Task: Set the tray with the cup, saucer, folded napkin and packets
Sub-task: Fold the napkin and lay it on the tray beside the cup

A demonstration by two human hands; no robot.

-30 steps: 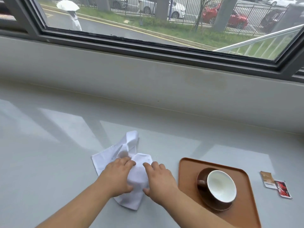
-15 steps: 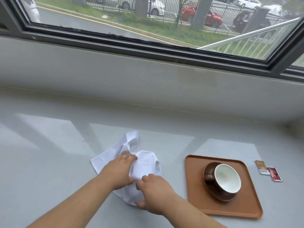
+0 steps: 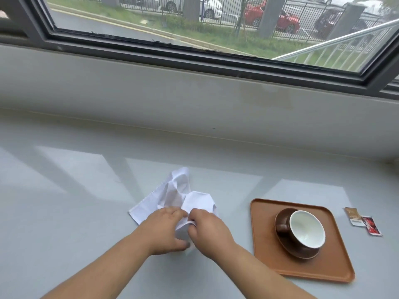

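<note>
A crumpled white napkin (image 3: 172,195) lies on the grey counter, left of the tray. My left hand (image 3: 164,230) presses on its near part, and my right hand (image 3: 207,229) pinches a fold of it right beside the left hand. An orange-brown tray (image 3: 267,262) sits to the right. On it stands a brown cup (image 3: 306,230) with a white inside, on a brown saucer (image 3: 302,253). Two packets lie on the counter right of the tray: a brown packet (image 3: 353,216) and a red packet (image 3: 371,225).
The grey counter (image 3: 75,201) runs along a pale wall under a dark-framed window (image 3: 205,52). Outside are a road, grass, a fence and parked cars.
My right hand has slid left along the napkin to meet the left hand and has gathered a fold. The view has shifted, so the tray and packets sit further right.
</note>
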